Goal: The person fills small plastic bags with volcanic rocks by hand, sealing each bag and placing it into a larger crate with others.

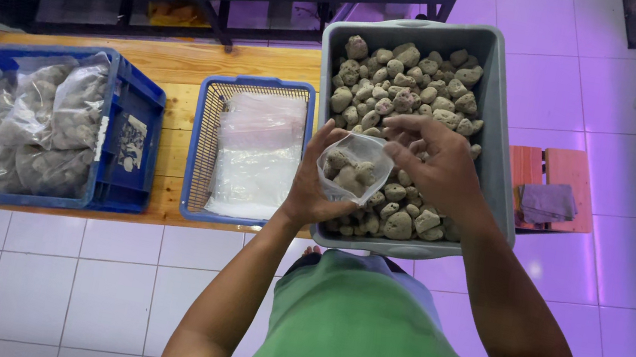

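Observation:
My left hand [314, 191] grips a small clear plastic bag [355, 166] that holds a few grey-brown stones, its mouth open upward. My right hand [435, 166] hovers at the bag's mouth, fingers curled over it; whether it holds a stone I cannot tell. Both hands are above the near half of a grey plastic tub [498, 162] full of similar rough stones [403, 89].
A small blue basket [204, 141] holding flat clear bags sits left of the tub on a wooden bench [186, 64]. Further left, a blue crate [129, 137] holds several filled bags of stones. A small wooden stool with a cloth [549, 200] stands on the tiled floor to the right.

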